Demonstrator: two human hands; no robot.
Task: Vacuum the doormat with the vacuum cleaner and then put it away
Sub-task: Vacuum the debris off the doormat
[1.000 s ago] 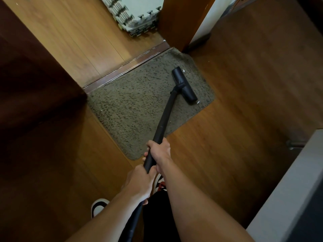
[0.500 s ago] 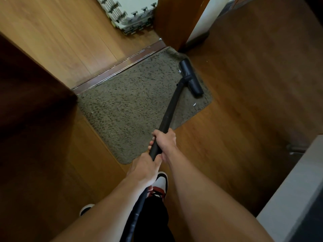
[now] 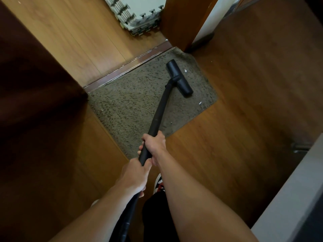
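Head view, looking down at a doorway. Mat (image 3: 139, 102): brown-grey, shaggy, flat on the wood floor (image 3: 236, 137), its far edge against the metal threshold strip (image 3: 127, 65) and its far right corner at the foot of the door post (image 3: 181, 20).

Nozzle (image 3: 180, 79): black, bar-shaped, resting on the mat's far right part, lying roughly along the mat's right edge and inside it. Wand (image 3: 160, 109): black, running from the nozzle's middle back over the mat to the hands.

Right hand (image 3: 154, 145): grips the wand over the mat's near edge. Fingers (image 3: 142, 145) are pressed together and wrapped round the tube, their tips showing on its left side.

Left hand (image 3: 134, 177): just behind the right and touching it, gripping the hose (image 3: 125, 219) where it meets the wand's lower end. Back of hand faces the camera; fingers curl under the tube, and whether they are spread cannot be told.

Debris: one white scrap (image 3: 185, 71) on the mat just right of the nozzle; a second scrap (image 3: 200, 103) near the mat's right corner.

Surroundings: a stack of grey foam tiles (image 3: 139, 16) beyond the threshold; a dark door (image 3: 35, 84) at left; a white counter edge (image 3: 288, 198) at lower right; a shoe (image 3: 159, 184) partly visible between the forearms.
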